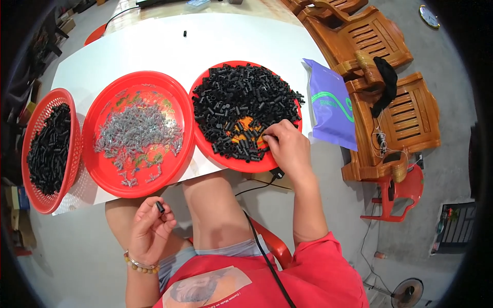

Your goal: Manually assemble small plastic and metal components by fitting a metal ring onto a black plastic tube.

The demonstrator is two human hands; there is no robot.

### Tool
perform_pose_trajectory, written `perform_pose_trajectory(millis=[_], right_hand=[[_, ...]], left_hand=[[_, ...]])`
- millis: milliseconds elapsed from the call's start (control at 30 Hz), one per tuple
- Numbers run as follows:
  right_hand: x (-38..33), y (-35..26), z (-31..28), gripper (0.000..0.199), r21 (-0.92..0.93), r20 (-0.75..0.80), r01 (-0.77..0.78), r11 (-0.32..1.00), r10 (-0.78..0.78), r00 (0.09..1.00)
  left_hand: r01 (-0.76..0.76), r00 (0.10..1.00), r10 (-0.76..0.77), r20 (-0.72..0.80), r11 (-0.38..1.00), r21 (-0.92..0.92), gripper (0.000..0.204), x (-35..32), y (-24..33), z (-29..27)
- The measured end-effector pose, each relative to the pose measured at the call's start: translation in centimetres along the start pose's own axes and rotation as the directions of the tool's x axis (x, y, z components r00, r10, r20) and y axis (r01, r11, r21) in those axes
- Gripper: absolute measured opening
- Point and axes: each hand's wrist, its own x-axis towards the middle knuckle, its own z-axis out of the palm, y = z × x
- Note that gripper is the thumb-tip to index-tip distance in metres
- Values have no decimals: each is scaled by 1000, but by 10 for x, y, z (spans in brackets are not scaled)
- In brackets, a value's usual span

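Note:
Between the fingertips of my left hand is a short black plastic tube, held over my lap just off the table's near edge. My right hand reaches into the near right part of a round red tray, its fingers pinched at the pile of small black tubes; what they grip is mostly hidden. Left of it, a second red tray holds a heap of small metal springs. Farthest left, a red mesh basket contains longer black pieces.
All three containers stand along the near edge of a white table. One small black piece lies alone toward the back. A purple plastic bag rests at the right edge, beside wooden chairs. A black cable runs across my lap.

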Motion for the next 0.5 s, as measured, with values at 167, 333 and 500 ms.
perform_pose_trajectory(millis=[167, 333, 500], right_hand=[[-22, -20, -19, 8, 572, 133, -202, 795, 153, 979], [-59, -80, -10, 14, 888, 126, -55, 456, -127, 984], [-74, -118, -10, 20, 870, 22, 127, 477, -295, 955]], left_hand=[[31, 1000, -31, -6, 999, -10, 18, 0, -3, 6], [29, 999, -29, -40, 1000, -1, 18, -2, -4, 14], [65, 998, -64, -7, 998, 27, 18, -3, -10, 23]])
